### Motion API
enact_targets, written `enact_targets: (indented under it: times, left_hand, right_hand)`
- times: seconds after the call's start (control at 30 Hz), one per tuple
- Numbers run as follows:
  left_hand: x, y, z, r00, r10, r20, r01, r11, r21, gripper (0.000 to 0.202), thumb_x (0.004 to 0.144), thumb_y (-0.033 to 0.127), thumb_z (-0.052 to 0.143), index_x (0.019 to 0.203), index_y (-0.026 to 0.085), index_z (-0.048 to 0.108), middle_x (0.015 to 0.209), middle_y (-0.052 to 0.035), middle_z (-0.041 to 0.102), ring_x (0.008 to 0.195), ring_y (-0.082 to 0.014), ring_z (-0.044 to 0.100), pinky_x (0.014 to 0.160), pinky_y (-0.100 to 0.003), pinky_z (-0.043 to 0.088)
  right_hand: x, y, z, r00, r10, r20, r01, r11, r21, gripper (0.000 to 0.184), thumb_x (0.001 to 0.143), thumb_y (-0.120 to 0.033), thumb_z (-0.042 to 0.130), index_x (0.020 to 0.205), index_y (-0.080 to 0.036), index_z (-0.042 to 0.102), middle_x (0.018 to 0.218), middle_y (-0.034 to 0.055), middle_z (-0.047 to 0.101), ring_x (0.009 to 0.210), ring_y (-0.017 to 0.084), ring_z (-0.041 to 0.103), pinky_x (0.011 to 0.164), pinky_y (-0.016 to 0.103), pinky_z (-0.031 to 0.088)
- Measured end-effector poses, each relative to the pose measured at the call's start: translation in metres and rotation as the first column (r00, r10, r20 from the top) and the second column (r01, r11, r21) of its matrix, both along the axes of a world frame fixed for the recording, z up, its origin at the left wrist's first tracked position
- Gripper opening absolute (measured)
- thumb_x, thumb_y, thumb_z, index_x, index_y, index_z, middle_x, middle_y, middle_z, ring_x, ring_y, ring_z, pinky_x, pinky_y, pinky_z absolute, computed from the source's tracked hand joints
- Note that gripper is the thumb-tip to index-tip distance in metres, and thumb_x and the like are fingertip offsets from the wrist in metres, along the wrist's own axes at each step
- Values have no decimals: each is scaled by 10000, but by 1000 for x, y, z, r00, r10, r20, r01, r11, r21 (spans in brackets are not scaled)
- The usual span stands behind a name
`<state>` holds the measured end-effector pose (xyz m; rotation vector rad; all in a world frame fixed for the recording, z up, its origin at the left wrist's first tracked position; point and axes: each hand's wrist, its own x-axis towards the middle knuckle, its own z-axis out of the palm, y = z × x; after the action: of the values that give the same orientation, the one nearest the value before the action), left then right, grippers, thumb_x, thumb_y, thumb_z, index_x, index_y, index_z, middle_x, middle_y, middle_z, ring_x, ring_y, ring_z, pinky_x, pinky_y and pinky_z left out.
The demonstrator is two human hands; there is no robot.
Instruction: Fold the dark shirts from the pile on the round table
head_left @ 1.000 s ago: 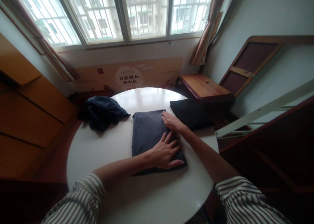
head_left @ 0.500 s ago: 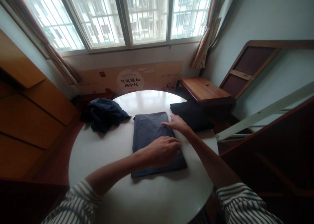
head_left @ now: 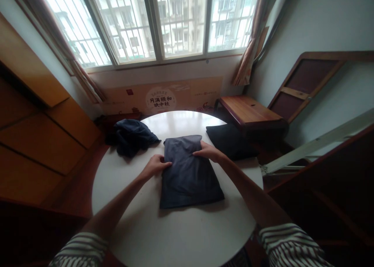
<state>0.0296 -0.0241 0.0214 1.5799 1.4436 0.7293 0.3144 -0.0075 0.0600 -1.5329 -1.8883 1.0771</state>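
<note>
A folded dark grey-blue garment lies on the white round table; its exact kind does not show. My left hand grips its left edge, thumb on top and fingers tucked beneath. On the opposite edge, my right hand pinches the cloth the same way, further from me. The far part of the garment is slightly raised and wrinkled between my hands, while its near end rests on the tabletop.
A crumpled navy garment sits at the table's far left. Folded black cloth lies at the far right edge. Beyond it stands a wooden stool-like table. Orange wooden cabinets line the left, and a window is ahead.
My left hand has moved from above the garment to its left edge and taken hold. My right hand has closed on the right edge. The cloth now shows wrinkles and a slight lift.
</note>
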Motion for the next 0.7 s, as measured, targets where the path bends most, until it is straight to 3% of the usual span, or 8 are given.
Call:
enact_targets:
  times: [0.1,0.23,0.33,0.37,0.47,0.57,0.7]
  left_hand:
    - [13,-9,7,994,-24,110,26,999,-19,453,680,526,790,864,128,676,807,-81,732,738,-253,701,595,-298,545]
    - [21,-23,11,955,95,281,-53,986,-155,670,674,489,836,1163,129,551,835,-84,733,714,-224,706,586,-295,566]
    - [20,-29,9,916,71,395,4,983,-185,1045,623,440,887,1440,193,286,791,-24,723,638,-198,694,588,-317,580]
    - [19,-30,9,908,37,418,32,987,-157,1068,632,442,881,1466,217,254,789,-10,717,635,-192,691,597,-320,582]
    - [17,-35,16,924,-52,378,68,997,-27,716,707,477,812,1305,201,533,866,-36,712,755,-199,693,666,-302,578]
    - [13,-50,40,951,-66,302,29,992,127,406,765,460,761,1054,181,702,1008,-69,702,938,-227,672,755,-286,567]
    - [3,-83,90,939,-143,313,72,971,229,554,680,358,847,1193,254,666,1096,-56,685,992,-247,657,793,-312,583]
  right_hand:
    - [7,-1,7,997,-24,-73,12,987,-157,833,702,-318,783,1425,-196,386,1086,120,679,904,255,692,705,354,574]
    - [22,-13,3,953,-164,-254,56,920,-387,1202,523,-246,908,1498,-288,206,1008,51,641,822,218,675,628,307,548]
    - [30,-28,-5,918,-199,-342,65,928,-366,1334,499,-263,930,1530,-305,84,820,-52,573,669,147,620,534,226,485]
    - [31,-34,-6,910,-185,-370,59,943,-326,1332,507,-282,929,1533,-302,79,764,-79,541,617,129,593,507,211,463]
    - [32,-48,-2,872,-79,-483,-17,981,-191,1078,569,-352,900,1466,-256,309,742,-73,553,611,118,586,538,222,487]
    - [31,-67,19,826,-1,-563,-60,994,-90,649,659,-391,850,1212,-196,571,860,-4,634,745,142,639,659,250,535]
    - [34,-95,61,767,-19,-641,8,1000,-20,497,709,-367,831,1138,-225,624,926,19,684,788,160,663,676,266,551]
